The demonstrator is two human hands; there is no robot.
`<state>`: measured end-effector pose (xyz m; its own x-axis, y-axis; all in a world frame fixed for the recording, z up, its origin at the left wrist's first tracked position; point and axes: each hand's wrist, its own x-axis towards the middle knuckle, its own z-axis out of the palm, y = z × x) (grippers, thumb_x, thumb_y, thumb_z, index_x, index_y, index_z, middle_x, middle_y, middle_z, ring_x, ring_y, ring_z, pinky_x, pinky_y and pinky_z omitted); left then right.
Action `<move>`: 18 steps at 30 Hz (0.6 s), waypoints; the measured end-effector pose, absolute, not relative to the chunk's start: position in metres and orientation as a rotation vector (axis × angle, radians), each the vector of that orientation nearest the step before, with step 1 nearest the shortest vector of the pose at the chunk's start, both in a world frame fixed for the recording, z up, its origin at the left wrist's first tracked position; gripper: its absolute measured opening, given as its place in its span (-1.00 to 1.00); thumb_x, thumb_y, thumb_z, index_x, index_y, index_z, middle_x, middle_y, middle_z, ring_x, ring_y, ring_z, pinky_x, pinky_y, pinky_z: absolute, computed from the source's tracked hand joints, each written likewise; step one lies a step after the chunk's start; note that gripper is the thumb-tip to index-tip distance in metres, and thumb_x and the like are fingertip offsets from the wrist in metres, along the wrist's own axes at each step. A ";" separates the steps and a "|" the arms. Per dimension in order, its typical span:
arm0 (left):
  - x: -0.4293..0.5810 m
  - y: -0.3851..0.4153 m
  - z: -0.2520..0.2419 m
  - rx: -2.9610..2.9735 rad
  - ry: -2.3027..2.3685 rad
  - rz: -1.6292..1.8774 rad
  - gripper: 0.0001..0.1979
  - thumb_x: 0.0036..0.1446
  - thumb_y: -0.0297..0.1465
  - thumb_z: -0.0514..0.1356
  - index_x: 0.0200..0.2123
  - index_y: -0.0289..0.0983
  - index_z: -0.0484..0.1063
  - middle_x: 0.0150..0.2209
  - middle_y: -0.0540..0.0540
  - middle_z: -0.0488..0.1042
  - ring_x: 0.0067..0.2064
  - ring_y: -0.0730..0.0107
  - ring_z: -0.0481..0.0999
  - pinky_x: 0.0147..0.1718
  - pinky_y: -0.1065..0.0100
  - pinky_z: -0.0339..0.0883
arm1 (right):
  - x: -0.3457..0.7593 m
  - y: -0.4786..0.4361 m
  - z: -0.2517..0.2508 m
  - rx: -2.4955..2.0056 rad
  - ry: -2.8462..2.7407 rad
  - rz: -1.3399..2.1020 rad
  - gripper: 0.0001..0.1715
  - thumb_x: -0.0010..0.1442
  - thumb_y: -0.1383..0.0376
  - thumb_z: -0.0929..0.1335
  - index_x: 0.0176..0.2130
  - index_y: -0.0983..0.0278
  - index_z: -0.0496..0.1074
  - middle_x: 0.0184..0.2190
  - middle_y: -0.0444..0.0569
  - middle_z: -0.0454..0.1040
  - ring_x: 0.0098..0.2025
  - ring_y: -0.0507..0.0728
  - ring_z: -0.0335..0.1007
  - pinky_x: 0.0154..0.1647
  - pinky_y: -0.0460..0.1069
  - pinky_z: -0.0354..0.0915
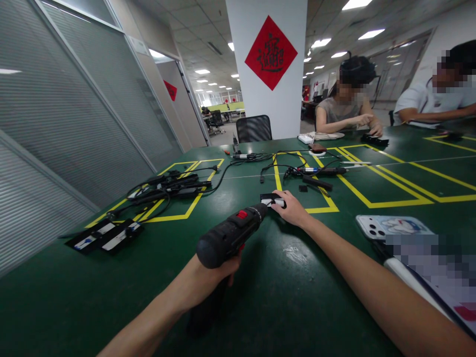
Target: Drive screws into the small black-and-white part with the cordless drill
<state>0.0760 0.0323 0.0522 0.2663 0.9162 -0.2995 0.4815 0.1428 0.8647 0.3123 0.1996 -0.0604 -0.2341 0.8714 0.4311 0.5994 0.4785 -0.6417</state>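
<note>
My left hand [223, 272] is wrapped round the grip of a black cordless drill [228, 233] with a red switch on top. The drill points away from me, and its chuck end reaches a small black-and-white piece [274, 202] on the green table. My right hand [289, 209] grips that piece from the right side, fingers closed over its edge. Whether the drill's tip touches the piece, I cannot tell. To the left lie two flat black pieces with white strips [118, 237], side by side.
Black cables [171, 188] lie heaped at left within yellow tape. Pens and tools [316, 171] with more cable lie beyond my right hand. A phone [394, 226] and a white marker [405, 272] are at near right. Two people [345, 116] sit across the green table [130, 297].
</note>
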 end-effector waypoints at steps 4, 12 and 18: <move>0.077 0.033 0.053 1.471 1.376 0.518 -0.82 0.06 -0.38 0.14 -0.25 -0.32 0.31 -0.51 0.03 0.36 -0.47 0.41 0.37 -0.41 0.31 0.25 | 0.312 0.200 -0.061 -1.205 -1.942 0.444 -0.53 0.14 0.21 0.33 0.06 0.18 0.31 -0.09 0.00 0.30 -0.07 0.12 0.32 0.05 0.03 0.19; 0.075 0.034 0.050 1.477 1.345 0.527 -0.82 0.08 -0.36 0.13 -0.24 -0.31 0.31 -0.48 0.02 0.36 -0.46 0.40 0.36 -0.39 0.30 0.25 | 0.311 0.200 -0.061 -1.206 -1.941 0.427 -0.51 0.14 0.22 0.33 0.07 0.19 0.30 -0.10 -0.01 0.29 -0.07 0.13 0.32 0.05 0.03 0.20; 0.075 0.034 0.050 1.473 1.330 0.560 -0.80 0.05 -0.38 0.16 -0.23 -0.30 0.30 -0.41 0.02 0.37 -0.47 0.43 0.37 -0.38 0.31 0.26 | 0.312 0.201 -0.062 -1.210 -1.942 0.425 -0.51 0.15 0.20 0.33 0.08 0.18 0.29 -0.10 -0.01 0.29 -0.07 0.13 0.32 0.05 0.04 0.20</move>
<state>0.0750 0.0335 0.0497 0.2791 0.9176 -0.2830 0.4383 0.1405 0.8878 0.3123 0.2006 -0.0621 -0.2308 0.8643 0.4470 0.5988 0.4883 -0.6349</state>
